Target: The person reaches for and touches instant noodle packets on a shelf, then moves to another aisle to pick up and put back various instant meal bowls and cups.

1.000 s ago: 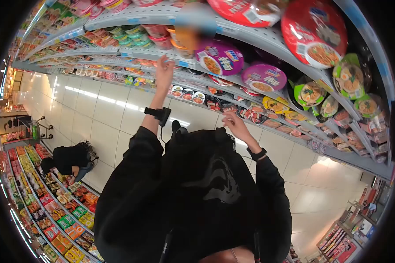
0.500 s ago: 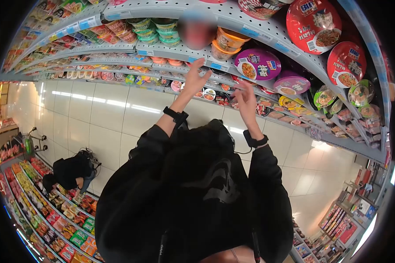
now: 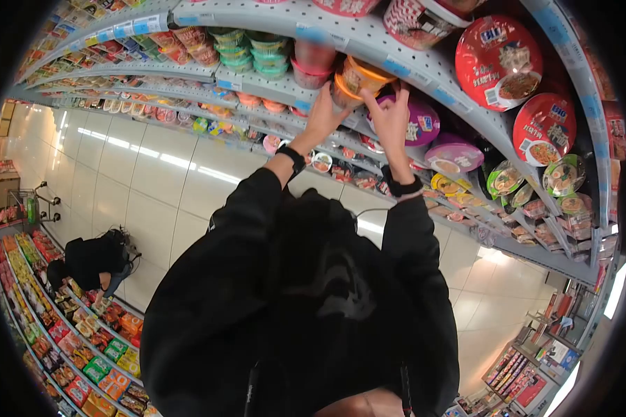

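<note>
Two orange instant noodle cups stand stacked at the front edge of a shelf. My left hand is against the left side of the lower cup, its fingers partly hidden behind it. From the right, my right hand has its thumb at the front of the cups and its fingers bent along their right side. A pink-red cup stack sits just left of my left hand. Partly behind my right hand is a purple noodle bowl.
Red noodle bowls and another purple bowl line the grey perforated shelf to the right; green cups stand to the left. Lower shelves hold more packages. A person in black bends at the opposite shelves.
Both hands have moved up and forward from in front of the shelf to the orange cups. The person behind at the left has shifted slightly in view.
</note>
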The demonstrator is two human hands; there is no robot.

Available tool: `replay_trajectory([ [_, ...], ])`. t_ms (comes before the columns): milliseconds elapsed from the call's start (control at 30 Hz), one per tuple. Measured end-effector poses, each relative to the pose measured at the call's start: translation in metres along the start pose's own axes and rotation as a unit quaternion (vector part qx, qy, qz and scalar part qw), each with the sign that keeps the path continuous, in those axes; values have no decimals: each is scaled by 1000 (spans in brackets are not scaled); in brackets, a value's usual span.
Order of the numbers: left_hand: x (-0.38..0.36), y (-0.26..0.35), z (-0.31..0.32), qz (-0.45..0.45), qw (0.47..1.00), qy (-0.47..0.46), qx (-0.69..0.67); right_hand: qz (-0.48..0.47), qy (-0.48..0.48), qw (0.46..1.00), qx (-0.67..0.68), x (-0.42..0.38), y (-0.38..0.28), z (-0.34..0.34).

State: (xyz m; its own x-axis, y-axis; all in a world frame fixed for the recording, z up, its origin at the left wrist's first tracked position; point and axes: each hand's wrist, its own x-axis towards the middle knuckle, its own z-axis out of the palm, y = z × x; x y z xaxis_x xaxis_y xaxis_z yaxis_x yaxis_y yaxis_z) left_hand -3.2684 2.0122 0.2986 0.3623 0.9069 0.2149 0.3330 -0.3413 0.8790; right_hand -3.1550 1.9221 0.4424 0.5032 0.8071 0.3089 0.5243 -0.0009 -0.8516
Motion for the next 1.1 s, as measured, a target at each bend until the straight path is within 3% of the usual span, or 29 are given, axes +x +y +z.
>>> replay_trajectory([
  [200, 8, 10, 9, 29, 999, -7, -44, -89, 54, 990, -97, 19, 25, 19],
  [300, 7, 9, 12, 9, 997, -23, -74, -6, 52, 998, -46, 22, 16, 20],
  [400, 15, 11, 13, 49, 994, -9, -94, 52, 2, 993, -111, 29, 28, 21],
  [533, 14, 16, 8, 24, 995, -14, -96, 35, -19, 993, -114, 34, 36, 19],
  [700, 21, 11, 3, 51, 995, -24, -77, -19, 1, 996, -92, 37, 37, 10],
  [767, 21, 15, -2, 21, 997, -46, -62, 67, -70, 994, -55, 39, 32, 2],
  [900, 20, 12, 4, 23, 996, -38, -82, 46, -105, 992, 44, 42, 28, -2],
  [1100, 16, 18, 8, 40, 995, -6, -94, -20, -104, 993, 53, 51, 56, -2],
])
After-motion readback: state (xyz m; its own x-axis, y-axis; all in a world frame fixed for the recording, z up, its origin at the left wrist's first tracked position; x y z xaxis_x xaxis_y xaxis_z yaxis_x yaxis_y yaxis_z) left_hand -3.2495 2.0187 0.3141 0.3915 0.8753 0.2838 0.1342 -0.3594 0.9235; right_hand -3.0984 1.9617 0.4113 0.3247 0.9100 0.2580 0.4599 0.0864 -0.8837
